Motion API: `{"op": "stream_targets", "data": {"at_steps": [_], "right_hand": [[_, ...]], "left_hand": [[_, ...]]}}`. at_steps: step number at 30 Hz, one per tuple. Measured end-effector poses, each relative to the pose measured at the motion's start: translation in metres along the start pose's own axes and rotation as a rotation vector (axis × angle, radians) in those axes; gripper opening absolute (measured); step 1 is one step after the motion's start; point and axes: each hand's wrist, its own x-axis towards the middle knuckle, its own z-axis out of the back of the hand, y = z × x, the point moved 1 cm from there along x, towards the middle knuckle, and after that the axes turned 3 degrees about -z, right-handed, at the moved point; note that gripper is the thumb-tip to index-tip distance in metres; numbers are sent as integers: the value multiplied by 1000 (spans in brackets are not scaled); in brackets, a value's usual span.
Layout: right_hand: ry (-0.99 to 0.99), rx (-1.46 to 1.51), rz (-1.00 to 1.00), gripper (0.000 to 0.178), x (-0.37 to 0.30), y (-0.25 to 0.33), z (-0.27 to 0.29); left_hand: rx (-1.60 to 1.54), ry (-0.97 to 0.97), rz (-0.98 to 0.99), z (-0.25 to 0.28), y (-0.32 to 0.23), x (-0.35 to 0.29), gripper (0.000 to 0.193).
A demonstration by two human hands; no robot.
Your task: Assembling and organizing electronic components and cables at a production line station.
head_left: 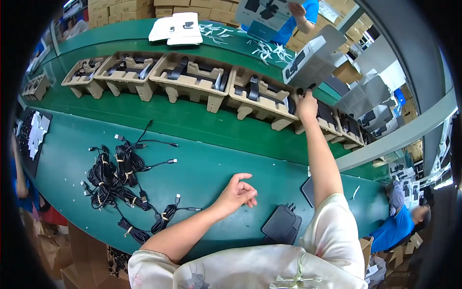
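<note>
My right hand (306, 107) reaches far over the row of trays, its fingers closed around a small black part (311, 86) that I cannot fully make out. Beneath and beside it is a brown moulded pulp tray (274, 114) holding black device parts and a strap. My left hand (236, 196) rests over the green table (207, 166), index finger stretched out and the others loosely curled, with nothing seen in it. Left of that hand lies a pile of bundled black cables (108, 178) with light ties. Nearest on its right is a flat black square device (282, 224).
More filled pulp trays (192, 84) line the green conveyor on both sides. Printed cartons (308, 60) stand behind at right. Opposite, a person in blue (288, 31) handles a printed sheet. A metal frame post (404, 130) slants across the right. A dark tray of white pieces (37, 135) sits left.
</note>
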Motion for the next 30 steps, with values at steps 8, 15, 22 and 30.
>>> {"op": "stream_targets", "data": {"at_steps": [8, 15, 22, 30], "right_hand": [[83, 17, 176, 26, -7, -16, 13], [70, -30, 137, 21, 15, -37, -8], [148, -274, 152, 31, 26, -33, -9], [-195, 115, 319, 39, -95, -37, 50]], "left_hand": [[16, -18, -6, 5, 5, -6, 46], [16, 4, 11, 5, 4, -3, 39], [27, 10, 42, 3, -2, 1, 31], [63, 22, 57, -3, -4, 2, 29]]}}
